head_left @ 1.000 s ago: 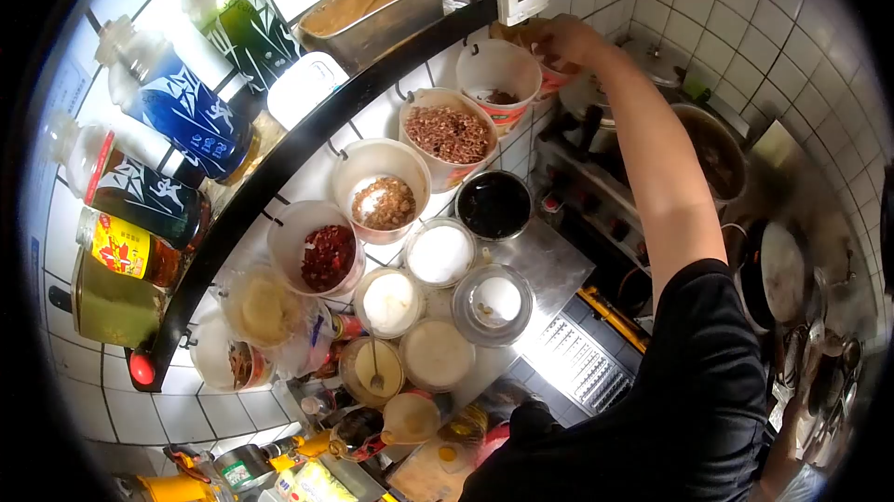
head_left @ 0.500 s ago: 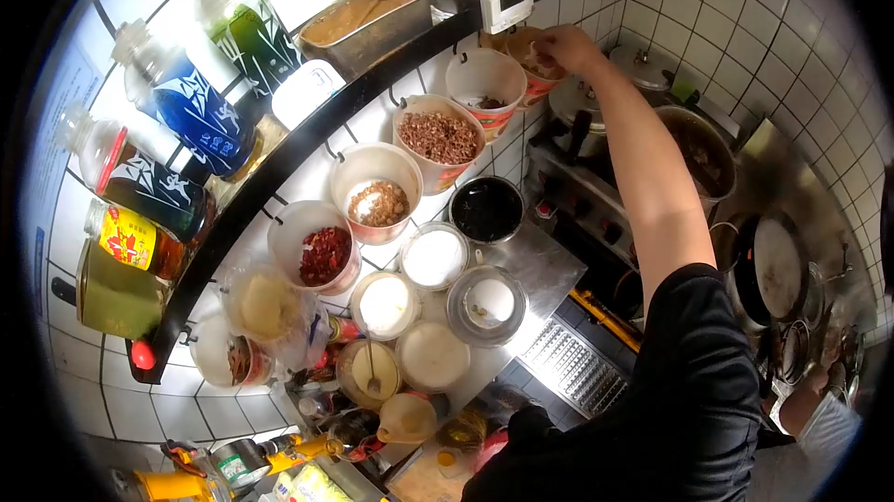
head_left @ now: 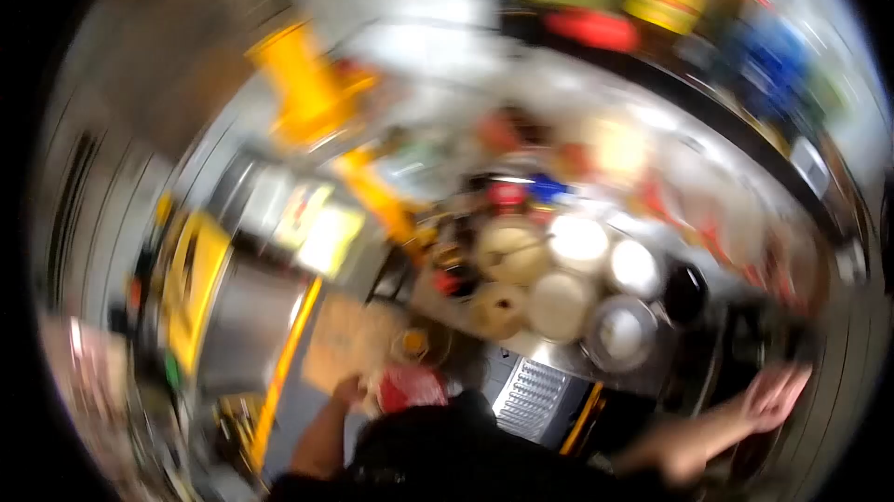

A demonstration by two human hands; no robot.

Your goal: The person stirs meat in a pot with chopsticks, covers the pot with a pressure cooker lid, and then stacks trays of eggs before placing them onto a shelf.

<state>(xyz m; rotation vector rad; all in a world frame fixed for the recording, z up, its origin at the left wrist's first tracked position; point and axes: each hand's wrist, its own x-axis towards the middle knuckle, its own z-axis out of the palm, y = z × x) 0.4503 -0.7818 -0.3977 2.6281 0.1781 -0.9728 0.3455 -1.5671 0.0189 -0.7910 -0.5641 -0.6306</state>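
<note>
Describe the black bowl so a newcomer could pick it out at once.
Find the black shelf across the picture's upper right, then the cluster of bowls below it. The black bowl is at the cluster's right end, nearest the right hand. It alone is dark; its neighbours look white or cream.

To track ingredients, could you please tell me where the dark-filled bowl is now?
In the head view, the dark-filled bowl sits right of centre, just right of a white-filled container, up and left from the right hand.
</note>
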